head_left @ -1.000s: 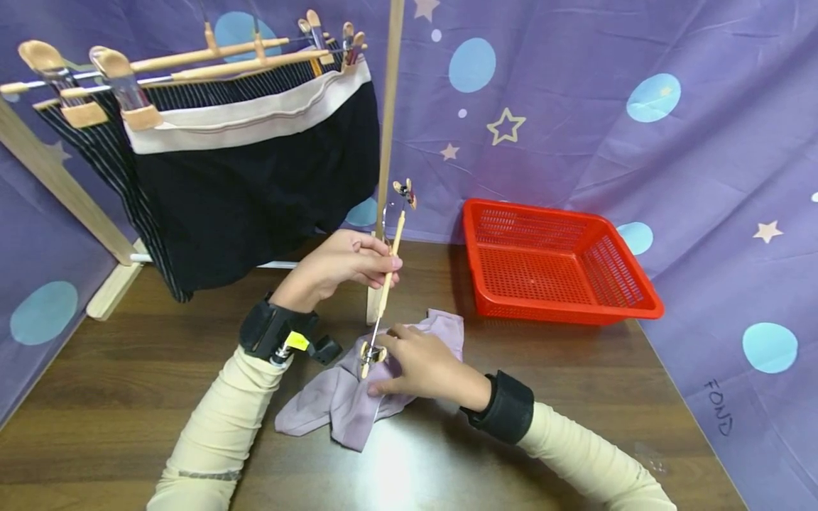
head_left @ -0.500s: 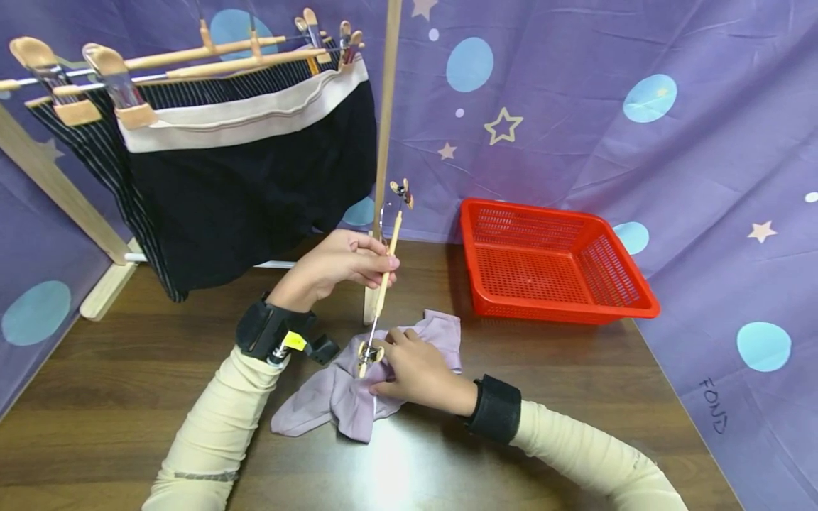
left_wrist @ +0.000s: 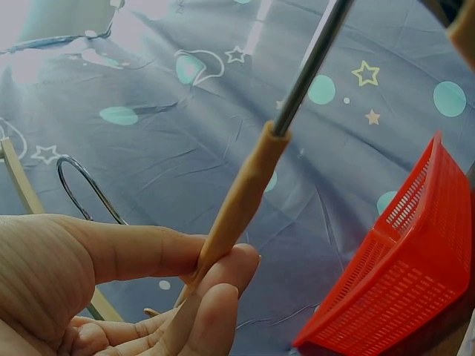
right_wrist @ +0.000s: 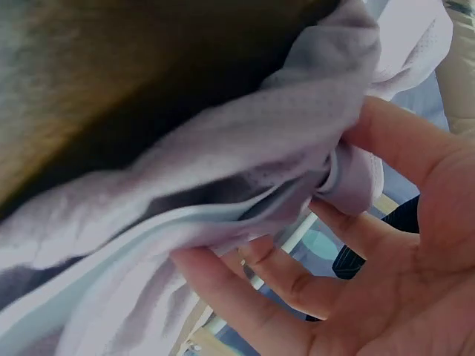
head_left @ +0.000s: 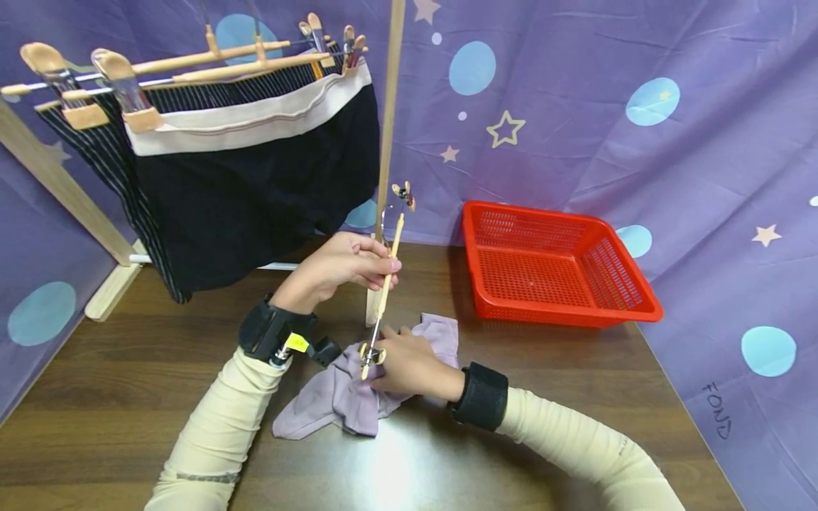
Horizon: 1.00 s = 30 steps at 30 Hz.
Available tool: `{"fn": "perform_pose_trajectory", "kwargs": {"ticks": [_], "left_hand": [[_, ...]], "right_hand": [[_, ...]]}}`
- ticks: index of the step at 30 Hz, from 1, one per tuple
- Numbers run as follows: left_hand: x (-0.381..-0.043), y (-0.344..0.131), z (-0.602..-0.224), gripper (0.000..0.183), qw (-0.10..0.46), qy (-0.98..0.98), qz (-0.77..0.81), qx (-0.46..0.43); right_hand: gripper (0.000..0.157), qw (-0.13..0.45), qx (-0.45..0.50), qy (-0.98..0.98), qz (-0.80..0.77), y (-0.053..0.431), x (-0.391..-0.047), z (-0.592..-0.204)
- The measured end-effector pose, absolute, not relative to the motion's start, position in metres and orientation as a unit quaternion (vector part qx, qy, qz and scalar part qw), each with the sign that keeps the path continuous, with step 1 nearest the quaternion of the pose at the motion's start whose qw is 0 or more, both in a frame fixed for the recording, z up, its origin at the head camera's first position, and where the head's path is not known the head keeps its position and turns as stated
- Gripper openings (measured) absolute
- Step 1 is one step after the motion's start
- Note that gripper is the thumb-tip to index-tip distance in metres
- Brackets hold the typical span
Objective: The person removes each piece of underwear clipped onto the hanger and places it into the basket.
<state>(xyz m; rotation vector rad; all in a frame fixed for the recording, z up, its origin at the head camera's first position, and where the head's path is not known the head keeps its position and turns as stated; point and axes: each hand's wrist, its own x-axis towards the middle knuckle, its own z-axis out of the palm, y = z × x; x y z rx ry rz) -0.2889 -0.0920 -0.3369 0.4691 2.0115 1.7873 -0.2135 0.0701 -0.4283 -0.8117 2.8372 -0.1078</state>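
My left hand [head_left: 358, 266] pinches a clip hanger [head_left: 392, 273] by its wood-coloured bar between thumb and fingers. The hanger slants over the table; one clip [head_left: 371, 355] is at its near end and another [head_left: 404, 193] at its far end. In the left wrist view its metal hook [left_wrist: 89, 185] shows behind the thumb. A crumpled lilac garment [head_left: 319, 401] lies on the table under the near clip. My right hand [head_left: 412, 365] grips a fold of it close beside that clip. The right wrist view shows a pale trim [right_wrist: 185, 215] and the thumb and fingers about the fabric.
Black shorts [head_left: 255, 191] with a pale waistband hang from clip hangers at the left, a striped garment [head_left: 121, 177] behind them. A wooden post [head_left: 388, 106] rises behind my left hand. The red basket [head_left: 562, 312] stands at the back right, before a purple curtain [head_left: 575, 57].
My right hand has moved slightly left and gathered the lilac garment, whose near corner has drawn up and back. My left hand and the hanger have stayed nearly still.
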Motion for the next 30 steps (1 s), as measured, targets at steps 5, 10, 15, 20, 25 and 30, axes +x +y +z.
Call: {"fn": "perform_pose_trajectory", "kwargs": {"ticks": [5,10,15,20,25,30], "left_hand": [[-0.288,-0.093,-0.335,0.022,0.202,0.720,0.642,0.171],[-0.287,-0.094,-0.333,0.022,0.197,0.721,0.641,0.172],[-0.286,-0.095,-0.332,0.020,0.203,0.715,0.648,0.168],[-0.286,-0.096,-0.332,0.021,0.202,0.716,0.647,0.167],[-0.287,-0.097,-0.332,0.022,0.196,0.716,0.648,0.168],[-0.288,-0.098,-0.333,0.021,0.192,0.713,0.653,0.170]], "right_hand": [[0.043,0.075,-0.292,0.953,-0.027,0.065,-0.210,-0.429],[0.040,0.036,-0.316,0.947,-0.036,0.063,-0.206,-0.432],[0.023,0.029,-0.324,0.942,-0.082,0.065,-0.207,-0.437],[0.016,0.059,-0.309,0.942,-0.115,0.069,-0.213,-0.438],[0.017,0.078,-0.320,0.932,-0.150,0.074,-0.218,-0.437],[0.018,0.086,-0.344,0.918,-0.176,0.082,-0.221,-0.428]]}}
